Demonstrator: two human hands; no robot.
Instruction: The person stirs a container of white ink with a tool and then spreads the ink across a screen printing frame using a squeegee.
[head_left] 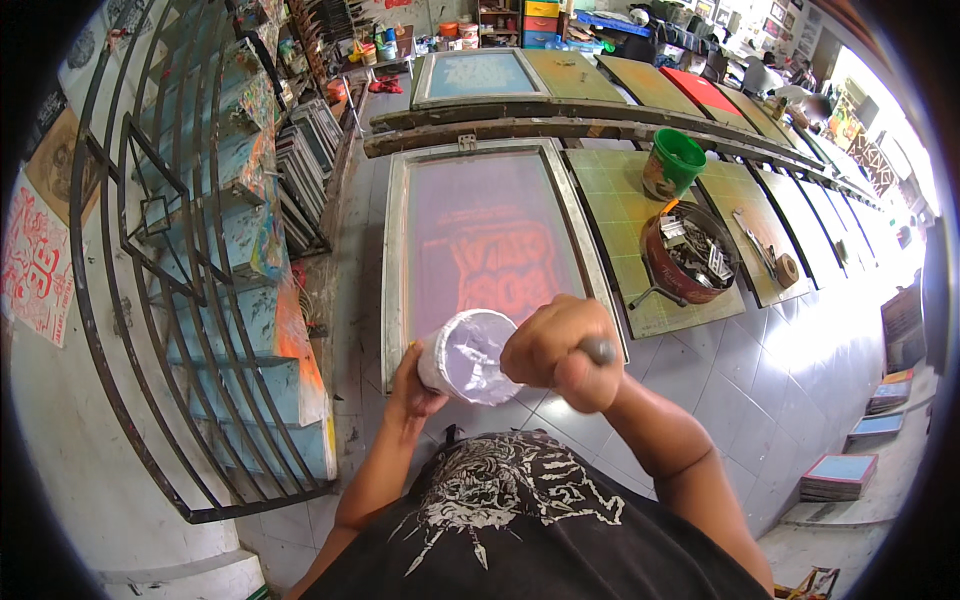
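Left of the framed screen (480,235), a dark railing (225,514) limits elbow room. Over the screen's near edge, the left hand (412,385) cups the white tub (445,365), fingers spread around its side. Just right of that, the right hand (562,350) is fisted tightly around a grey handle (598,350), its lower end hidden; likely stirring or scooping. Lifting it out would call for clearing the tub's rim. Right of the screen, a green board (615,195) carrying a metal basin (668,278) narrows sideways room.

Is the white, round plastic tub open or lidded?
Open: the white, round plastic tub in the left hand shows its smeared inside, with no lid across its mouth.
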